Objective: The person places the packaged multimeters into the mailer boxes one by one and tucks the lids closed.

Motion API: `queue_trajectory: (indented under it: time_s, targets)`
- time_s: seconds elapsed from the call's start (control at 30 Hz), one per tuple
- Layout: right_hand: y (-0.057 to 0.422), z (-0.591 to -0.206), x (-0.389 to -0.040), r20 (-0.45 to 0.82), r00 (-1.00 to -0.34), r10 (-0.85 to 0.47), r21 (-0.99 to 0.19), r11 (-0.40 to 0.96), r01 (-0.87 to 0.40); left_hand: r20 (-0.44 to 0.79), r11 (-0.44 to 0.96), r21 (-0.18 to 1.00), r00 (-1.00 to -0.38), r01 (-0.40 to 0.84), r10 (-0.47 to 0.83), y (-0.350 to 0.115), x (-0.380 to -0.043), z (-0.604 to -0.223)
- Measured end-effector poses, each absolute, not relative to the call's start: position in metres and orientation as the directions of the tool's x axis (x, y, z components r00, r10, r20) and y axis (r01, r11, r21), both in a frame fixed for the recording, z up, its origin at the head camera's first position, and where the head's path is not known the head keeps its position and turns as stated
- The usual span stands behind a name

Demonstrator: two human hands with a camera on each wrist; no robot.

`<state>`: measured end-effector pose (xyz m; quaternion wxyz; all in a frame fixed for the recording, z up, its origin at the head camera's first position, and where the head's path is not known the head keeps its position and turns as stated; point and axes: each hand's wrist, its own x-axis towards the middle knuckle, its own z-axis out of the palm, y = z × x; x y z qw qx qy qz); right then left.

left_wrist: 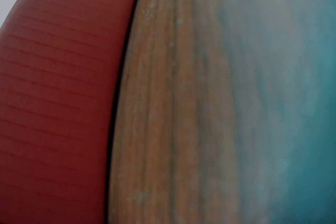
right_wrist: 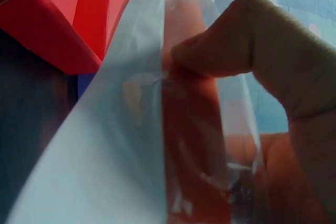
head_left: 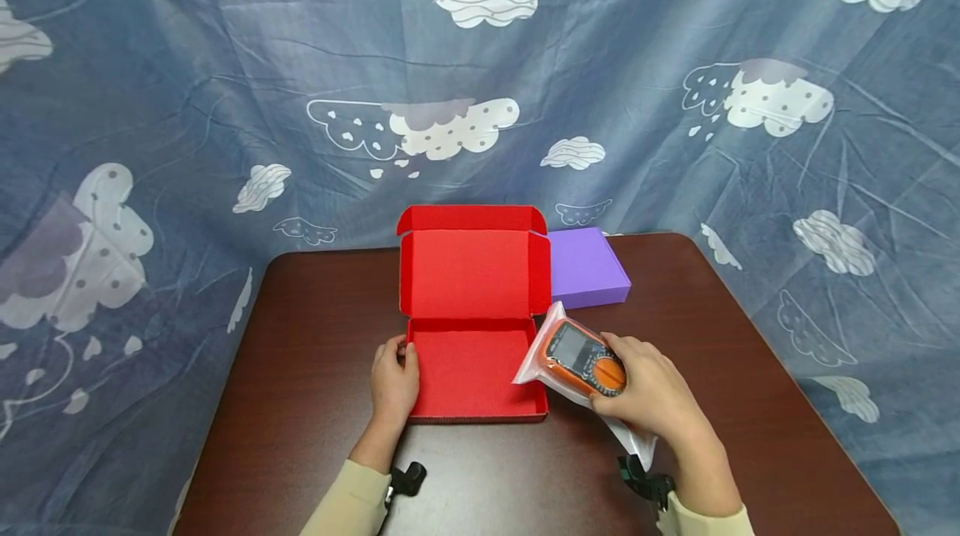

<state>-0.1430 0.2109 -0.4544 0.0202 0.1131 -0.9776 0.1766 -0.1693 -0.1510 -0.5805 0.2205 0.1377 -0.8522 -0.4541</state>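
An open red cardboard box [head_left: 477, 373] lies on the table, its lid [head_left: 471, 273] raised at the back. My left hand [head_left: 395, 379] grips the box's left wall, thumb on the inner side and fingers outside. In my right hand [head_left: 651, 386] is an orange multimeter [head_left: 585, 358] with a grey screen and round dial, wrapped in a clear plastic bag [head_left: 534, 357]. It is held tilted at the box's right edge, and the bag's corner overlaps that wall. In the right wrist view the thumb [right_wrist: 220, 45] presses on the multimeter's orange side [right_wrist: 191, 145] through the plastic.
A closed purple box [head_left: 588, 265] sits behind and right of the red one, partly hidden by its lid. The dark brown wooden table [head_left: 315, 336] ends at a blue cloud-patterned cloth [head_left: 360, 36]. Black wrist cameras [head_left: 407, 479] are strapped at both sleeves.
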Motion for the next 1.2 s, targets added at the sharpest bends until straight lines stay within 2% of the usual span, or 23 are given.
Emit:
queue_trajectory:
  time_s: [0.33,1.2]
  targets:
    - [0.193,-0.454,-0.155,0.123,-0.939,-0.322,-0.353,0.87,-0.344,0.227,0.539,0.841,-0.87,-0.052,-0.438,-0.152,-0.171,-0.58]
    - [0.13,-0.45,-0.18,0.05,-0.876,-0.479,-0.356,0.811,-0.464,0.21,0.531,0.844,-0.866,-0.073,-0.454,-0.152,-0.173,-0.581]
